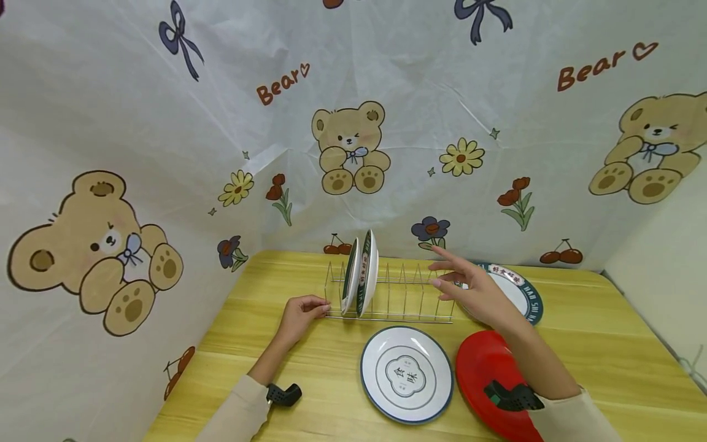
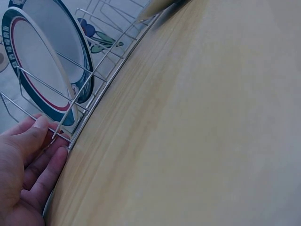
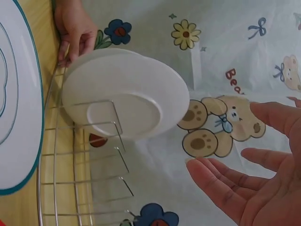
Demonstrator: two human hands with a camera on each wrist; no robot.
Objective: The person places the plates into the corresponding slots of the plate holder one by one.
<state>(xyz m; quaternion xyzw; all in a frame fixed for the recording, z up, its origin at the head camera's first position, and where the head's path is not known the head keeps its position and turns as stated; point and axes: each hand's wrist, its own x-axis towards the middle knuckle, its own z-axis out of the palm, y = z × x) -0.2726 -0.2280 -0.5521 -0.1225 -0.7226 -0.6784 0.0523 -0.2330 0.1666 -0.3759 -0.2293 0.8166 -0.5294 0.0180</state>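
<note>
A wire dish rack (image 1: 411,318) stands on the table with two white plates upright at its left end, an outer plate (image 1: 350,279) and an inner plate (image 1: 371,276), both green-rimmed. At the rack's left end, my left hand (image 1: 301,316) grips the end wire; the left wrist view shows the thumb and fingers (image 2: 49,176) around it. My right hand (image 1: 477,294) is over the rack's right end, fingers spread and holding nothing. The right wrist view shows its palm side (image 3: 263,183) apart from the plates. The backs of the racked plates (image 3: 127,89) face that camera.
In front of the rack lies a white plate with a blue rim (image 1: 407,376). A red plate (image 1: 480,368) is right of it, partly under my right forearm. Behind my right hand lies another green-rimmed plate (image 1: 525,291). A bear-print cloth (image 1: 409,209) hangs behind the table.
</note>
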